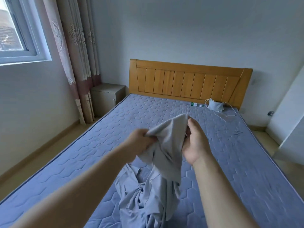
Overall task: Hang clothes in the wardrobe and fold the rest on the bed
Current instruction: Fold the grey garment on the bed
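I hold a light grey garment (166, 145) up over the blue quilted bed (102, 142). My left hand (139, 142) grips a bunched edge of it on the left. My right hand (195, 142) holds the other side, thumb on top near the raised fold. The cloth hangs down between my arms, and its crumpled lower part lies on the mattress near the front edge. What kind of garment it is cannot be told.
A wooden headboard (189, 81) stands at the far end. Near it on the mattress lie a small grey pouch (216, 105) with white cords and a plastic bottle (196, 104). A bedside cabinet (107, 96), curtain (77, 51) and window (19, 30) are on the left, a white door (289, 112) on the right.
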A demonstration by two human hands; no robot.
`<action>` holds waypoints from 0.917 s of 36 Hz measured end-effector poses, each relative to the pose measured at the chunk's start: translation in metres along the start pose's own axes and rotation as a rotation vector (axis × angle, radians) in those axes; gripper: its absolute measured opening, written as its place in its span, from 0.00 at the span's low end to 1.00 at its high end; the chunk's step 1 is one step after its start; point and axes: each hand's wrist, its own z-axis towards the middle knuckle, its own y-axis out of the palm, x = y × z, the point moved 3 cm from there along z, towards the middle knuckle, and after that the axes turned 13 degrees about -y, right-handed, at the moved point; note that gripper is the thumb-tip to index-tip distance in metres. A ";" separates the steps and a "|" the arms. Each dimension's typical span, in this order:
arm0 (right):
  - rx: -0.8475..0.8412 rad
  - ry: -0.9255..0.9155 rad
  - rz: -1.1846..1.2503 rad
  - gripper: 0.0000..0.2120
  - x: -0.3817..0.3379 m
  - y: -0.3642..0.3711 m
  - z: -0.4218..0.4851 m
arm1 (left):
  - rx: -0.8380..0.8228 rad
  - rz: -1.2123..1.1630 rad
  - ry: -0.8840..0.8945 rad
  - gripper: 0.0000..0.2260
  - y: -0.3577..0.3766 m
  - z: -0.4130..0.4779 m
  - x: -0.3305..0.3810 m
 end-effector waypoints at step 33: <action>-0.206 0.098 -0.767 0.10 0.073 0.008 -0.023 | -0.130 -0.947 0.026 0.06 -0.065 -0.022 0.097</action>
